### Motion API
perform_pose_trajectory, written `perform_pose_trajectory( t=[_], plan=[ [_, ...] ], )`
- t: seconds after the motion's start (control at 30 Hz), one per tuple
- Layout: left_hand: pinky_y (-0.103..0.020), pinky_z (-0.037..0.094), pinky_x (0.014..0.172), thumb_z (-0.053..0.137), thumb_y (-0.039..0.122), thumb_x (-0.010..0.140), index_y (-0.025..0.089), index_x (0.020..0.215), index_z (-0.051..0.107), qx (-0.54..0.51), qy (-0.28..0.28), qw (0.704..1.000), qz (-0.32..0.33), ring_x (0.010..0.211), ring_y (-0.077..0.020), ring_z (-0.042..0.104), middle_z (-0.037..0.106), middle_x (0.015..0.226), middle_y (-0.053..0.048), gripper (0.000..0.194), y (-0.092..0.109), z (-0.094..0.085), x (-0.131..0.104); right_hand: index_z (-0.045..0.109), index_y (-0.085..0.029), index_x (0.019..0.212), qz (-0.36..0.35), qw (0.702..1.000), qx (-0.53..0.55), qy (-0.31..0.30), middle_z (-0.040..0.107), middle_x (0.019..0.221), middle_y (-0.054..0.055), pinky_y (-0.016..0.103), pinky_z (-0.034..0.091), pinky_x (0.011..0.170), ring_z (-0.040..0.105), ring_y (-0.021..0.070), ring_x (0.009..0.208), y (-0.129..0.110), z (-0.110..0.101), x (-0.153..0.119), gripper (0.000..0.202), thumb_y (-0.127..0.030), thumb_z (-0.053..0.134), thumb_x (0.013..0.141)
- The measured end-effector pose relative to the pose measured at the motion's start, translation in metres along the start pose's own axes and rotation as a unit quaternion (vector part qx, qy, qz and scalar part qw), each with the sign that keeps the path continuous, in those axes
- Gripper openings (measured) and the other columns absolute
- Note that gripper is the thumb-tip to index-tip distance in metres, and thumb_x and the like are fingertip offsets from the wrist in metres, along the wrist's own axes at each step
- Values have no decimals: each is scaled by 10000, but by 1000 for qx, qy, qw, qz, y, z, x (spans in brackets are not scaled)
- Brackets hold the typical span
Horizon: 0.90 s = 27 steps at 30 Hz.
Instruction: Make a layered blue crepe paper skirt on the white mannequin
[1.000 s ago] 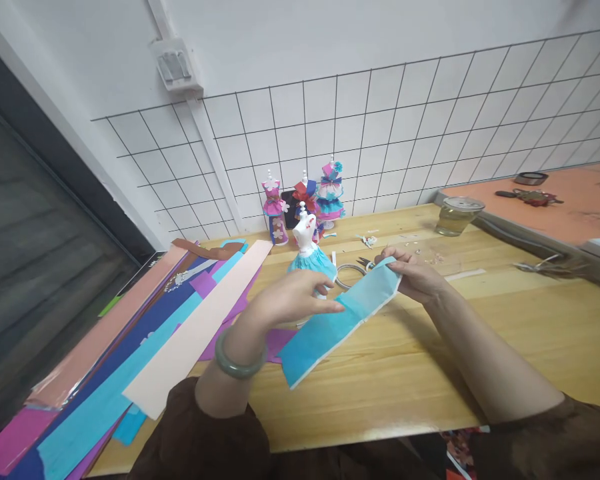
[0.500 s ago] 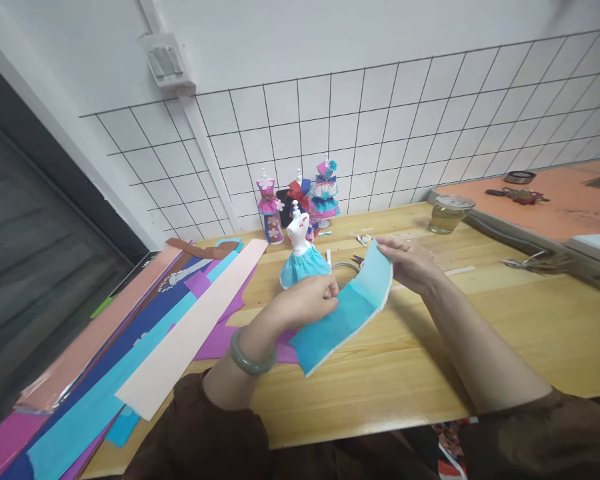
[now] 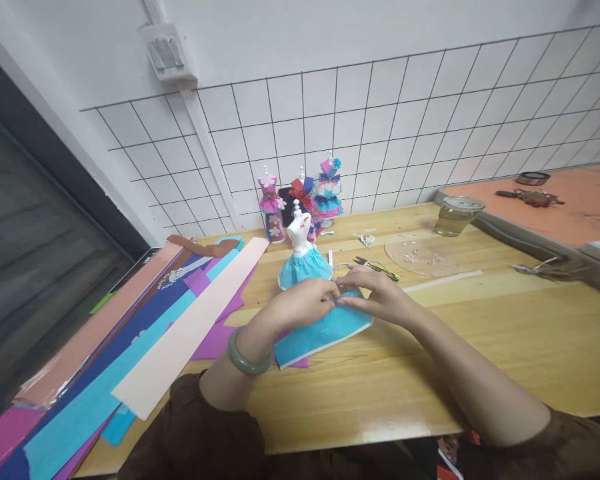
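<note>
Watch your bangle (image 3: 250,358): it hangs close to the purple sheet (image 3: 211,345), so a wide swing could drag that along. Your left hand (image 3: 311,301) and right hand (image 3: 383,298) are together, fingertips looking pinched on the top edge of the blue strip (image 3: 325,335), just in front of the doll (image 3: 299,230). The strip looks thin, so pulling opposite ways could crease or rip it, and knuckles drifting forward could tip the doll. The scissors (image 3: 375,267) are just past your right hand; reach blind and you might get poked.

As for the wood table (image 3: 330,410), piled sheets (image 3: 200,323) fill the left, dressed dolls (image 3: 328,190) stand at the back, then a bead dish (image 3: 395,257), a cup (image 3: 457,220) and an orange top (image 3: 510,185). Behind it all, a white wall (image 3: 380,27) with a black grid (image 3: 337,69).
</note>
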<state>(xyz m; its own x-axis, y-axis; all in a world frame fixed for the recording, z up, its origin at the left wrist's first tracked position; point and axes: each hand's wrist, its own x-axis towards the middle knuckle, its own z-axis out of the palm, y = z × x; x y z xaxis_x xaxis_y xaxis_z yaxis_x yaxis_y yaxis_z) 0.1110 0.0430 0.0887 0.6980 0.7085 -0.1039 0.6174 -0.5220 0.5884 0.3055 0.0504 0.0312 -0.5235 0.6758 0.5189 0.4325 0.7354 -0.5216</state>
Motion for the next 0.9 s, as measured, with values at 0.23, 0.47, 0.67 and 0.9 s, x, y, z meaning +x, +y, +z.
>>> perform_pose_trajectory(
  t=[0.23,0.47,0.67,0.9],
  plan=[
    [-229,344,555,514,225,733,174,833,611,5,-14,1000,1,673,-130,526,589,746,7,148,-8,-15,-7,691,-243,1026,104,994,-8,38,687,897,68,375,481,782,615,221,828,13,-25,-8,313,-432,621,786],
    [-208,322,527,522,253,742,169,789,634,-8,-8,1000,5,630,-101,493,576,705,23,147,-6,-13,-7,685,-244,1027,108,991,46,-64,692,936,60,358,468,788,607,235,889,-3,-25,-4,353,-437,676,731],
    [-204,372,558,572,268,749,174,874,676,-71,-38,997,8,669,-112,541,646,761,2,187,-4,-10,-5,706,-229,865,105,983,100,-111,680,791,29,316,458,706,603,182,735,-12,-15,-3,248,-442,661,745],
    [-204,366,556,584,283,752,177,928,663,-126,-40,991,6,601,-90,494,582,669,24,220,-7,-23,-8,673,-196,817,125,969,205,-59,656,909,51,322,452,795,586,187,878,-14,-19,-1,211,-399,629,783]
  ],
)
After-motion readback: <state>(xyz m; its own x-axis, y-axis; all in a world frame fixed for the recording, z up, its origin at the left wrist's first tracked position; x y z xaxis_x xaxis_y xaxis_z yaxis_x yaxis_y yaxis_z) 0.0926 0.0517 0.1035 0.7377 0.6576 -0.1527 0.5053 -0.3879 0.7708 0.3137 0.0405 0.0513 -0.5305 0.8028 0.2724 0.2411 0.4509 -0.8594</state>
